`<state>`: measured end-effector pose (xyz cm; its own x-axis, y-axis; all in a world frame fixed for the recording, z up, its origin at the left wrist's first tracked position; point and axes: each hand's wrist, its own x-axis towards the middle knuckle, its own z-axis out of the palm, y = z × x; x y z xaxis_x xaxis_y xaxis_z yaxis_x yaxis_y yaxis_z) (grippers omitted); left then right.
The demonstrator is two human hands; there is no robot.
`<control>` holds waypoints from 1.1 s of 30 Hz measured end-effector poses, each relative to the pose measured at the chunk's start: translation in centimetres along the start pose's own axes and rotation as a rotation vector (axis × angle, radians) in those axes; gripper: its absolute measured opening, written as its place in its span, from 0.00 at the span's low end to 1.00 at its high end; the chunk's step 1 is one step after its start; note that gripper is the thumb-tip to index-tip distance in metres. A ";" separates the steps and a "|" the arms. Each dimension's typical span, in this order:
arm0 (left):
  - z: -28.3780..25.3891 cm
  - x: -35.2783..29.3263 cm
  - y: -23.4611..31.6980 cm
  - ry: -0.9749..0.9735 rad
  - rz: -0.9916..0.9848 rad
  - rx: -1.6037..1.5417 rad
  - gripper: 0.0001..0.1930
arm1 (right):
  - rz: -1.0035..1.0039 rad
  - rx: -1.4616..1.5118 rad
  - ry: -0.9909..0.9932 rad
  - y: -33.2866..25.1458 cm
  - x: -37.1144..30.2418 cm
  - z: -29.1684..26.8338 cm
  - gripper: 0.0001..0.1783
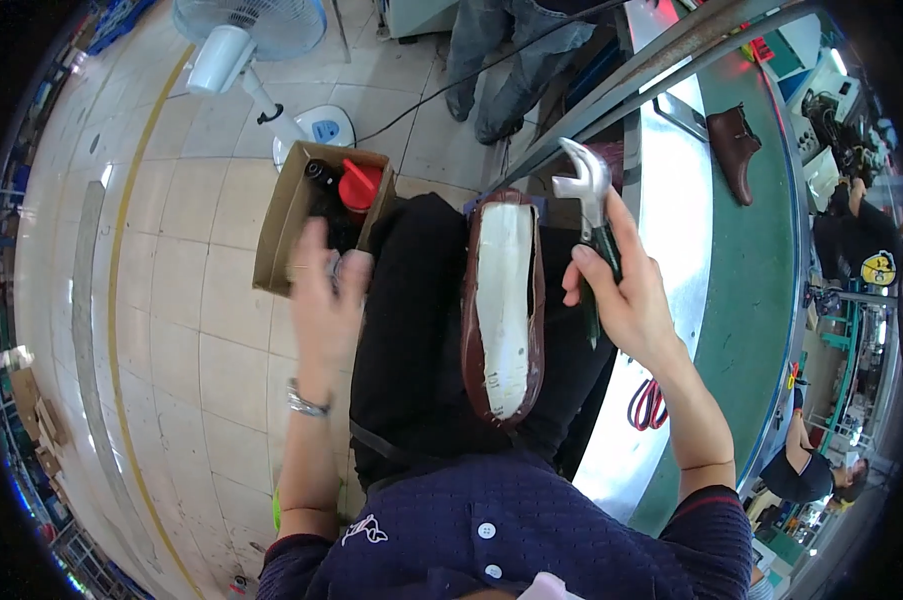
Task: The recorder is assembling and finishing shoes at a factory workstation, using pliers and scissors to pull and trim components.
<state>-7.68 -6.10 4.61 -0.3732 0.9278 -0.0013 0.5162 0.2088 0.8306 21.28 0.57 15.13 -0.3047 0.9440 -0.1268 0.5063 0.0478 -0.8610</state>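
The hammer [593, 207] is gripped by the curled right hand [636, 295] beside the shoe [504, 300]. The left hand [327, 305] is blurred at the carton's [273, 235] near edge; its grasp cannot be told.

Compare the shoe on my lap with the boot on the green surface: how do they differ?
The shoe shows its pale underside to the camera; the boot shows its brown side. The shoe looks larger in this view than the boot. Both have dark reddish-brown uppers.
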 end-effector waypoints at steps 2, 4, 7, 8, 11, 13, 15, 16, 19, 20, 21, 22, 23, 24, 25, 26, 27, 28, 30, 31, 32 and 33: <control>1.6 -3.4 4.0 -0.139 0.261 0.035 0.38 | 0.073 0.117 -0.037 -0.2 -1.2 0.0 0.35; 2.4 -5.4 7.1 -0.261 0.302 0.028 0.35 | 0.225 0.035 -0.219 -0.4 -2.3 -0.6 0.33; 3.4 -5.4 7.8 -0.256 0.271 0.272 0.25 | 0.199 -0.014 -0.305 -0.7 -4.2 -1.0 0.34; 3.2 -5.5 7.8 -0.257 0.273 0.271 0.25 | 0.161 -0.030 -0.349 -0.8 -4.6 -1.2 0.34; 2.4 -5.9 7.6 -0.195 0.332 0.303 0.20 | 0.212 -0.107 -0.427 -1.6 -5.3 -1.6 0.36; 2.3 -5.9 6.9 -0.186 0.345 0.284 0.19 | 0.066 -0.111 -0.430 -1.2 -5.8 -1.1 0.36; 1.6 -5.5 6.8 -0.255 0.270 0.162 0.17 | 0.029 -0.167 -0.469 -1.8 -5.7 -0.7 0.37; 1.2 -5.3 6.8 -0.257 0.273 0.166 0.17 | -0.006 -0.226 -0.515 -2.3 -5.4 -0.5 0.37; 0.3 -4.7 6.1 -0.504 0.057 -0.024 0.16 | 0.004 -0.348 -0.584 -3.7 -4.5 -0.1 0.37; 0.5 -4.9 6.0 -0.507 0.059 -0.019 0.16 | -0.045 -0.418 -0.601 -3.8 -4.5 0.1 0.37; 0.9 -5.1 5.9 -0.450 0.182 0.050 0.14 | -0.043 -0.417 -0.596 -3.9 -4.5 0.4 0.37; 1.3 -5.4 6.0 -0.391 0.304 0.119 0.13 | -0.096 -0.559 -0.580 -3.9 -4.5 0.7 0.39; 1.8 -5.8 6.2 -0.370 0.353 0.235 0.11 | -0.149 -0.702 -0.562 -3.9 -4.6 0.9 0.41; 2.2 -6.1 6.4 -0.369 0.348 0.235 0.11 | -0.151 -0.702 -0.566 -4.0 -4.7 1.1 0.41; 2.5 -6.3 6.4 -0.298 0.424 0.326 0.12 | -0.194 -0.786 -0.533 -4.2 -4.9 1.2 0.41; 2.6 -6.4 6.4 -0.226 0.499 0.415 0.14 | -0.237 -0.871 -0.501 -4.3 -5.0 1.3 0.41; 2.3 -6.3 6.4 -0.372 0.384 0.377 0.21 | -0.239 -0.876 -0.507 -4.0 -5.3 1.4 0.41; 2.1 -5.9 5.9 -0.369 0.378 0.371 0.21 | -0.260 -0.867 -0.477 -3.4 -5.5 1.4 0.41; 1.7 -4.9 4.6 -0.705 0.025 -0.451 0.31 | -0.289 -0.859 -0.456 -2.4 -5.6 1.4 0.40; 1.7 -4.0 3.6 -0.924 -0.173 -0.788 0.35 | -0.323 -0.835 -0.439 -2.1 -5.7 1.5 0.39; 1.5 -3.2 3.0 -1.041 -0.489 -1.033 0.41 | -0.358 -0.811 -0.422 -2.0 -5.7 1.6 0.38; 2.4 -3.2 3.0 -0.974 -0.576 -1.280 0.41 | -0.362 -0.815 -0.430 -1.9 -5.8 1.7 0.38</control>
<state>-3.05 -7.72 5.79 0.5484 0.7598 -0.3492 -0.5891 0.6474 0.4835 20.67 -5.55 16.69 -0.7360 0.6369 -0.2292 0.6759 0.6726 -0.3013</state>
